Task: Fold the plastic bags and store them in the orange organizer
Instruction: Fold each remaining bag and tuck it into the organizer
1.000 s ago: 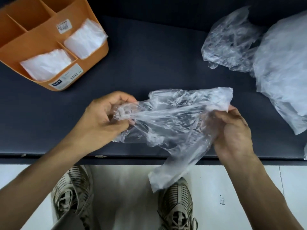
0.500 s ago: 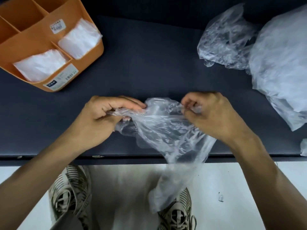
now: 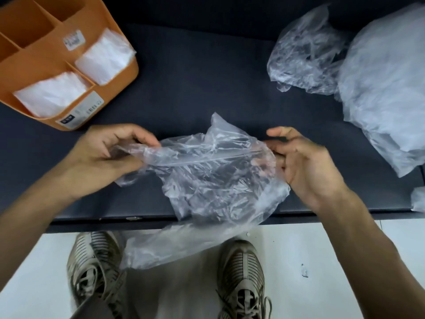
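A crumpled clear plastic bag is stretched between my hands above the near edge of the dark table; its lower part hangs past the edge toward the floor. My left hand pinches the bag's left end between thumb and fingers. My right hand holds the right end, its fingers partly behind the film. The orange organizer stands at the far left, with a folded white bag in its front compartment and another folded bag in the compartment behind.
Two loose clear bags lie at the far right: a smaller crumpled one and a large one. A scrap of plastic shows at the right edge. My shoes stand on the white floor below the table edge.
My hands have moved apart, spreading the bag wider. My right hand shifted to the right and turned so its palm faces left. The bag's top edge rose.
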`<state>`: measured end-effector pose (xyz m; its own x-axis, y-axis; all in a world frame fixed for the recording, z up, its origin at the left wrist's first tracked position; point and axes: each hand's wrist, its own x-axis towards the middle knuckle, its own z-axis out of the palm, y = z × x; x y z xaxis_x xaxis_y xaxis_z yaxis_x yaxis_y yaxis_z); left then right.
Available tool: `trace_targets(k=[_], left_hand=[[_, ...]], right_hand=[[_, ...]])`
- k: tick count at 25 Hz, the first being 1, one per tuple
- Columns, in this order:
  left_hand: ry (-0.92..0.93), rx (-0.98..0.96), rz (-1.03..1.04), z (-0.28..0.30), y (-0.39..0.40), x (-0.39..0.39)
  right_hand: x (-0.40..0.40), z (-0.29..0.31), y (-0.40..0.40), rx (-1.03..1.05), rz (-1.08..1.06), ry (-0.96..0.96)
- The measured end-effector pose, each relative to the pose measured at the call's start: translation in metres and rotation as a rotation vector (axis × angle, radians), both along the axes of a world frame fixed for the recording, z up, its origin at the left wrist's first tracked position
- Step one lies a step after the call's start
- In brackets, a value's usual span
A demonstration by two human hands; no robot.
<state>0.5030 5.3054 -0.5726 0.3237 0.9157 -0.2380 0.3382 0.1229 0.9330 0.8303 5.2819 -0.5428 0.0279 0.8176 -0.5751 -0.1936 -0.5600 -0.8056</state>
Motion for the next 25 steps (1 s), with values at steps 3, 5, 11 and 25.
trace_targets(k=[3,5,11,25], left_hand=[[-0.044,0.007,-0.021,0.000,-0.003,0.011],[-0.076,-0.001,-0.035,-0.002,-0.006,0.016],[-0.074,0.033,-0.056,-0.009,-0.005,0.019],[-0.128,-0.002,-0.048,-0.013,0.009,0.010]], right_hand=[[-0.007,0.000,0.014,-0.208,0.079,-0.139],[-0.017,-0.002,0.021,-0.190,0.138,-0.243],[-0.018,-0.002,0.027,0.026,-0.011,-0.164],[0.016,-0.020,0.030,0.132,-0.110,-0.653]])
